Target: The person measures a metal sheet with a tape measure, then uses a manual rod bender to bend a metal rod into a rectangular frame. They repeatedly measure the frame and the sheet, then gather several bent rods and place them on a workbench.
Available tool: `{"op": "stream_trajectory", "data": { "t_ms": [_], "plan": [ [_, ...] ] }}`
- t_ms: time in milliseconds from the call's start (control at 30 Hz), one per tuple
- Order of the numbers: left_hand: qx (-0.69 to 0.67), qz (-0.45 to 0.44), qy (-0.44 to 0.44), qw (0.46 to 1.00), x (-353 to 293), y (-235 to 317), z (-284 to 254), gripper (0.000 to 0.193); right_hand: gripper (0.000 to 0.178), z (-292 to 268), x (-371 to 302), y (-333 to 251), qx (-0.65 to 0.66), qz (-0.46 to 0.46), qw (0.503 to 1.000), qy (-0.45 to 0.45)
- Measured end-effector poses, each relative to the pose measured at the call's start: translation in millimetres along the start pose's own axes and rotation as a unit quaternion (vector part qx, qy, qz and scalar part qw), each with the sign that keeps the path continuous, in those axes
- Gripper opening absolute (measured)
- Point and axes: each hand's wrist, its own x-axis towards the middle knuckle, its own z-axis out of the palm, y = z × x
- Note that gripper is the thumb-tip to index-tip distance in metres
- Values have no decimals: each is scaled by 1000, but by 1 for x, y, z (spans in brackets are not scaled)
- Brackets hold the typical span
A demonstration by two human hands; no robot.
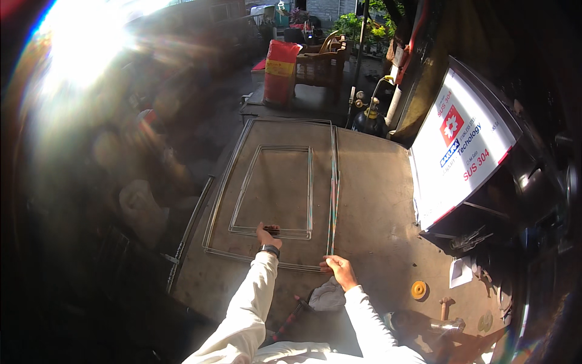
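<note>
Thin metal rods form a large rectangular frame (219, 200) lying flat on a brown work table (376, 200). Inside it lies a smaller wire frame (311, 194), also made of doubled rods. My left hand (268, 236) is at the near bar of the smaller frame, its shadowed fingers curled around that bar. At the large frame's near right corner, my right hand (341, 271) pinches the rods between thumb and fingers. Its fingertips partly hide the corner. A crumpled white cloth (327, 295) lies just below my right hand.
Right of the frames are a yellow disc (419, 290) and a hammer (445, 307). A white-faced panel (461, 145) leans at the right edge. Beyond the table stand a gas cylinder (370, 123), a wooden chair (324, 67) and a red-and-yellow sack (280, 76). A long bar (189, 233) runs along the left edge.
</note>
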Motion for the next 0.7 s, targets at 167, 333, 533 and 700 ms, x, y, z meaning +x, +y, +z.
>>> {"op": "stream_trajectory", "data": {
  "t_ms": [167, 333, 533, 700],
  "plan": [
    [72, -50, -37, 995, 34, 45, -4, 42, 26, -24, -136, 71, -170, 40, 983, -51],
    [215, -69, -59, 972, -41, 86, -60, 70, 35, -53, -277, 170, -359, 201, 912, -2],
    [475, -109, -268, 831, -179, 172, -216, 44, 38, -83, -307, 327, -50, 145, 988, 9],
    [937, -83, -186, 283, -259, 245, -407, 51, 38, -22, -299, 258, -319, 210, 914, -137]
  ]
}}
